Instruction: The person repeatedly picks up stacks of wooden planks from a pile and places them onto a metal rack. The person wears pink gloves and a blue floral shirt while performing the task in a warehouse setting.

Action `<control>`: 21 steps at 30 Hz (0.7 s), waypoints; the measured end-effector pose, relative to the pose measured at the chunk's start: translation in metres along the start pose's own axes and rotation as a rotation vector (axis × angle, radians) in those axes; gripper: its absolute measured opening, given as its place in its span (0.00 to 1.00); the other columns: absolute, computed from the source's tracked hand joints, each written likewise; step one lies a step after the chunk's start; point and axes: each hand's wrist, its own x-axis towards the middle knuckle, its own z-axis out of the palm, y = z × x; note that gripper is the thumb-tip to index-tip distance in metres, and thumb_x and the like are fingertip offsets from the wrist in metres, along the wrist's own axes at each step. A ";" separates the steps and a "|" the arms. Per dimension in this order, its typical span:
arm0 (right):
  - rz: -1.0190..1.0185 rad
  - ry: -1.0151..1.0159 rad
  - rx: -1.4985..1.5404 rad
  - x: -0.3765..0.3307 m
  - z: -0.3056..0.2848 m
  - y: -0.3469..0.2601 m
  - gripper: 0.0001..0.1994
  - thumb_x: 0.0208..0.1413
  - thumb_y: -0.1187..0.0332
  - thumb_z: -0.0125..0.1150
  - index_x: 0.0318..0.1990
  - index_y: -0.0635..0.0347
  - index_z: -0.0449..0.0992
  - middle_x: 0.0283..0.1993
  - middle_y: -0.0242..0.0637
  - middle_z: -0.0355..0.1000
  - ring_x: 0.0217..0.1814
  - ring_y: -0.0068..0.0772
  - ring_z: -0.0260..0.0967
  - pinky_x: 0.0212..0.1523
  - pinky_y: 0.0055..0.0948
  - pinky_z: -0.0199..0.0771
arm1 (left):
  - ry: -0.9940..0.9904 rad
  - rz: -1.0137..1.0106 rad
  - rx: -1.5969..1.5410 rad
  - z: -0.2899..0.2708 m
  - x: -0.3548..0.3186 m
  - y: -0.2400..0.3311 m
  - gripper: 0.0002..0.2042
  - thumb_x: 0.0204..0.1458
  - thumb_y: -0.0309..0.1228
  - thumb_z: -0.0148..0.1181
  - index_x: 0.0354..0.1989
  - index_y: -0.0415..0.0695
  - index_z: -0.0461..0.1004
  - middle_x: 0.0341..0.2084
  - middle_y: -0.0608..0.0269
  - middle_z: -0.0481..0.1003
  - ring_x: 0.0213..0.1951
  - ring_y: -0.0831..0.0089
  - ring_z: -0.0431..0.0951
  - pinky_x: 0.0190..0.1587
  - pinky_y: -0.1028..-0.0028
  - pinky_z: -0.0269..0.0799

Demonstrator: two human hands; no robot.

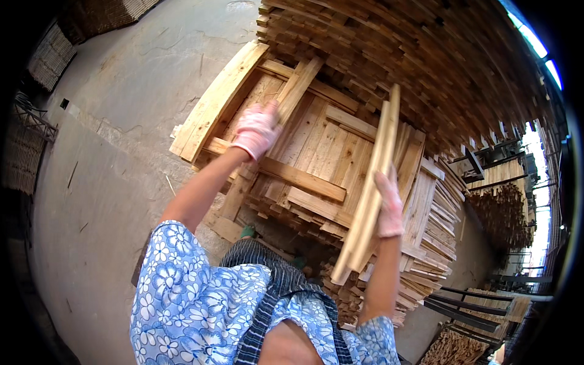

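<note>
Leftward: wide pale plank (pixel 219 100) lies along one edge of the boards (pixel 331 155).
Left hand (pixel 258 129): gloved, fingers curled at a slat (pixel 300 85); blur hides whether they grip it.
Middle: crosspieces (pixel 304 180) lie across, perhaps as spacers.
Right hand (pixel 390 207): gloved, clasping two strips (pixel 370 198), seemingly to keep them paired; they look long, pale, straight, slanting over the boards.

1. Grey, scuffed floor (pixel 121 146) spreads over the left, marked by a small dark square (pixel 64 104)
2. Stacked timber bundles (pixel 52 58) stand along the far left edge
3. A tall wall of stacked wood (pixel 426 55) rises at the top
4. White light (pixel 528 33) glares along the right edge
</note>
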 end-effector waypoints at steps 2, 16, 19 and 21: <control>0.083 0.052 -0.244 0.023 0.066 -0.010 0.51 0.56 0.38 0.60 0.78 0.55 0.43 0.66 0.59 0.61 0.65 0.58 0.66 0.65 0.55 0.66 | -0.087 0.088 0.195 -0.003 -0.025 0.027 0.41 0.52 0.47 0.66 0.74 0.56 0.54 0.58 0.40 0.65 0.59 0.47 0.69 0.58 0.51 0.70; 0.174 0.182 -0.805 0.113 0.134 0.105 0.39 0.61 0.45 0.54 0.77 0.41 0.47 0.64 0.66 0.60 0.61 0.68 0.68 0.59 0.55 0.72 | 0.012 -0.006 -0.044 0.006 0.029 -0.067 0.30 0.59 0.37 0.60 0.70 0.58 0.59 0.53 0.44 0.69 0.53 0.46 0.73 0.54 0.49 0.74; 0.072 0.118 -0.716 0.116 0.109 0.100 0.41 0.60 0.46 0.55 0.77 0.43 0.47 0.64 0.68 0.60 0.62 0.70 0.66 0.61 0.54 0.69 | 0.152 0.103 -0.185 0.039 0.031 -0.094 0.30 0.60 0.37 0.60 0.70 0.57 0.58 0.55 0.44 0.68 0.56 0.43 0.72 0.57 0.51 0.71; 0.081 0.144 -0.689 0.108 0.095 0.084 0.42 0.60 0.51 0.59 0.78 0.46 0.45 0.64 0.70 0.61 0.63 0.67 0.66 0.64 0.51 0.67 | 0.053 -0.014 -0.180 0.023 0.000 -0.074 0.28 0.59 0.36 0.60 0.69 0.56 0.61 0.53 0.42 0.69 0.54 0.41 0.74 0.55 0.49 0.71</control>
